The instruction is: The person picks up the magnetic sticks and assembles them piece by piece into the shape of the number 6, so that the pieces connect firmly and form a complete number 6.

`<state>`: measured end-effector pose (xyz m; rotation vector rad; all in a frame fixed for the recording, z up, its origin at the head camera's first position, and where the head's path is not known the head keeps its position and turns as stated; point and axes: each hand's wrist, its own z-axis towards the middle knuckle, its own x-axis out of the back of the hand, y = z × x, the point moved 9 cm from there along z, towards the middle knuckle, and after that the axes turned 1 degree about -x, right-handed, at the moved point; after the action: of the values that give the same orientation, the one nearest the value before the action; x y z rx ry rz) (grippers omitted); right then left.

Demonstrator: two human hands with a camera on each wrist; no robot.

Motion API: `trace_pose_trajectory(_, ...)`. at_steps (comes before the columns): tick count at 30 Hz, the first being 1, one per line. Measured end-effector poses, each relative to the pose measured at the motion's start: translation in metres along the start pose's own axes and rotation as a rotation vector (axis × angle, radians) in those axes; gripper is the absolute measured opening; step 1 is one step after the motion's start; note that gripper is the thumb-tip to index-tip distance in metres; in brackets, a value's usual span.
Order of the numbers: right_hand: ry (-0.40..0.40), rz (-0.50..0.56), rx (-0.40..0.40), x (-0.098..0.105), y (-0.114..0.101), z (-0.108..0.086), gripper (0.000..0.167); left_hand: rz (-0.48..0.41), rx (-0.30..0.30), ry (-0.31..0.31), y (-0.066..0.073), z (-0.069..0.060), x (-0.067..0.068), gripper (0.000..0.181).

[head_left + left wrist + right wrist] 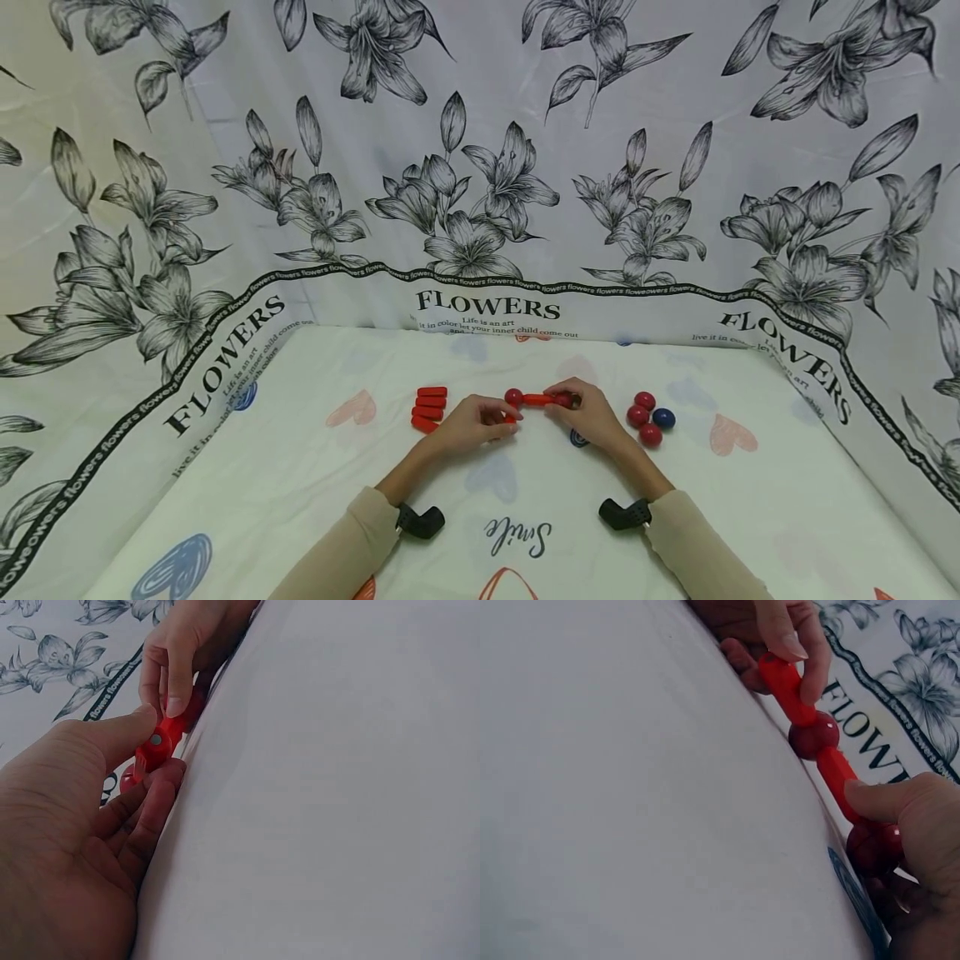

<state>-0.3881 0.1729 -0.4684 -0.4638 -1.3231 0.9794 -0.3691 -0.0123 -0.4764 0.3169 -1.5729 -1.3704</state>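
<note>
My left hand [474, 423] pinches a short red rod [787, 688] between thumb and fingers. One end of that rod meets a dark red ball [814, 736]; whether they are joined I cannot tell. From this ball a second red rod [838, 782] runs to another dark red ball [874, 847]. My right hand [590, 414] grips the second rod near that far ball, its thumb on the rod. In the left wrist view, a small silvery disc shows on the near end of the red rod [156, 740]. My right fingers partly cover the far ball in the head view.
Several red rods [429, 408] lie in a stack left of my left hand. Right of my right hand sit three red balls [638, 416] and a blue ball [663, 418]. A printed white cloth [495, 479] covers the table, with a floral curtain [480, 208] behind.
</note>
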Motion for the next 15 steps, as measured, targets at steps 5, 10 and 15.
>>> trace_pose_trajectory(5,-0.109,-0.029,-0.013,0.008,-0.005,0.002,0.037,-0.017,-0.001,0.004,0.004,-0.001,0.000,0.023)
trace_pose_trajectory(10,-0.160,-0.026,-0.029,0.035,-0.012,0.002,0.041,-0.009,0.005,0.004,0.006,-0.003,0.000,0.024)
trace_pose_trajectory(15,-0.074,-0.071,-0.049,0.074,-0.005,0.002,0.044,-0.001,0.012,0.009,0.005,-0.004,0.001,0.023)
